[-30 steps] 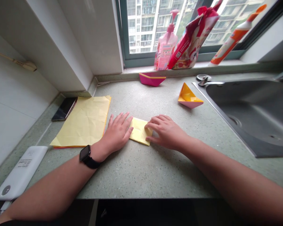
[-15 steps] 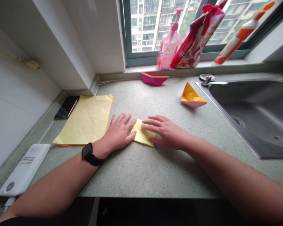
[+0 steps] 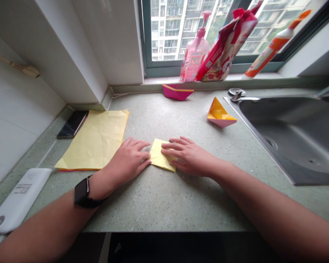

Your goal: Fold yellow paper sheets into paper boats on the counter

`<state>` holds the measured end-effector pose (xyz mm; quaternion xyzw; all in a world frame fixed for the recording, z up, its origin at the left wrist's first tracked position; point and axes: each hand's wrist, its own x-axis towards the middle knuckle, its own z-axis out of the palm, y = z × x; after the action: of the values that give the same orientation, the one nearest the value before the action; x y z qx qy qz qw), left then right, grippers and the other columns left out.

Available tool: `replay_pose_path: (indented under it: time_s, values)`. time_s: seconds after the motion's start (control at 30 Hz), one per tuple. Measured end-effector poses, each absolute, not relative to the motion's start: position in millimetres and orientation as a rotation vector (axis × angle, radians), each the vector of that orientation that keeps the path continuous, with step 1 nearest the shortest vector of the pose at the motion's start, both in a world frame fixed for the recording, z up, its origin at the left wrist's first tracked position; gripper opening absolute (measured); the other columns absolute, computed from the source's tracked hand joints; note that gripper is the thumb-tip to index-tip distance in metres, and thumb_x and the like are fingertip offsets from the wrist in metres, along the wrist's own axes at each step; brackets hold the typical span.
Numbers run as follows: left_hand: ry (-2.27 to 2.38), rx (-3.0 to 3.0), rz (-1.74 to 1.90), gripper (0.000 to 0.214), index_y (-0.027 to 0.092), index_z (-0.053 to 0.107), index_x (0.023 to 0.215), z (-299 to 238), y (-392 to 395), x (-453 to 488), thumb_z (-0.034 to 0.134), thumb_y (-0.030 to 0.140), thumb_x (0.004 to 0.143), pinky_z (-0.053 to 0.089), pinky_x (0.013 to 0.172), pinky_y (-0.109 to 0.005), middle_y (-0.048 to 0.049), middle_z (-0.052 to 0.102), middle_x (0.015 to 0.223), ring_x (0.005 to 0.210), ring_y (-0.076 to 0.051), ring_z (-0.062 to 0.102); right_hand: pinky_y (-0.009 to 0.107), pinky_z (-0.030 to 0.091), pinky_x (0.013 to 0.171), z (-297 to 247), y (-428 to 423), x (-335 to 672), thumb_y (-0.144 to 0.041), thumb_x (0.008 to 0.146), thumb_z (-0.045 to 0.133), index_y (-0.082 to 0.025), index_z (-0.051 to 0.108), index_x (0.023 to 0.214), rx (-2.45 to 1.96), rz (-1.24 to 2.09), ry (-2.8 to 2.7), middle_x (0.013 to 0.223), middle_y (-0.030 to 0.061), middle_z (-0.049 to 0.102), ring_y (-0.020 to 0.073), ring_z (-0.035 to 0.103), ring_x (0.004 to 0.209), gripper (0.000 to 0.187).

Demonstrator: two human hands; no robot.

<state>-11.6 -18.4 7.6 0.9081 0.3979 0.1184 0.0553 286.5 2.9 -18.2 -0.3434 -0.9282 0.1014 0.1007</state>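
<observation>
**Finish Record: Papers Matt, Plastics and Screens Glossy**

I find the folded yellow paper (image 3: 158, 157) matt and creased. The stacked sheets (image 3: 95, 140) are matt paper, the top one wrinkled. The magenta boat (image 3: 177, 94) and the orange-and-pink boat (image 3: 221, 116) are smooth folded paper. I record the tabletop (image 3: 159, 204) as speckled, stone-like, faintly sheened. The sink (image 3: 290, 128) is grey metal, softly reflective. The pump bottle (image 3: 193, 60) is translucent pink plastic; the red bag (image 3: 222, 54), glossy film. The phone (image 3: 72, 125) and my watch (image 3: 82, 190) show smooth, glossy black faces.
</observation>
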Motion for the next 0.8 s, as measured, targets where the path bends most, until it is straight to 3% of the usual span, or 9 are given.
replay_pose_path:
  time_s: [0.2,0.3,0.37,0.53,0.8]
  values:
    - [1.129,2.837,0.302,0.026,0.023,0.082,0.091,15,-25,-11,0.066,0.031,0.110,0.049,0.123,-0.065,-0.0086,0.081,0.131,0.118,-0.030,0.074,0.066,0.041,0.130,-18,3,287,-0.031,0.104,0.072,-0.037,0.071,0.152,-1.014,0.299,-2.752,0.162,0.0019,0.067,0.0347,0.059,0.152,0.049]
    - [1.129,2.819,0.433,0.025,0.021,0.081,0.117,14,-26,-6,0.059,0.033,0.113,0.055,0.120,-0.059,-0.0123,0.078,0.137,0.124,-0.031,0.073,0.066,0.040,0.130,-18,1,284,-0.032,0.104,0.071,-0.035,0.071,0.152,-1.031,0.265,-2.753,0.161,0.0033,0.068,0.0350,0.059,0.151,0.048]
    - [1.117,2.787,0.547,0.036,0.017,0.071,0.142,10,-26,-2,0.054,0.034,0.115,0.056,0.121,-0.055,-0.0161,0.073,0.149,0.137,-0.032,0.069,0.066,0.041,0.129,-18,-2,279,-0.034,0.105,0.071,-0.033,0.071,0.151,-1.056,0.228,-2.735,0.159,0.0057,0.070,0.0351,0.060,0.149,0.046]
    - [1.122,2.694,0.520,0.053,0.015,0.050,0.163,-12,-16,8,0.050,0.039,0.116,0.042,0.135,-0.061,-0.0201,0.055,0.170,0.160,-0.034,0.052,0.066,0.039,0.131,-21,-6,267,-0.043,0.107,0.070,-0.029,0.073,0.146,-1.093,0.166,-2.674,0.158,0.0117,0.069,0.0367,0.059,0.149,0.042]
    - [1.225,2.596,0.360,0.070,0.017,0.043,0.165,-22,-3,8,0.065,0.049,0.107,0.025,0.139,-0.070,-0.0202,0.056,0.169,0.163,-0.040,0.045,0.070,0.020,0.139,-20,9,270,-0.051,0.102,0.075,-0.025,0.055,0.166,-1.059,0.364,-2.705,0.177,0.0097,0.051,0.0387,0.035,0.169,0.072]
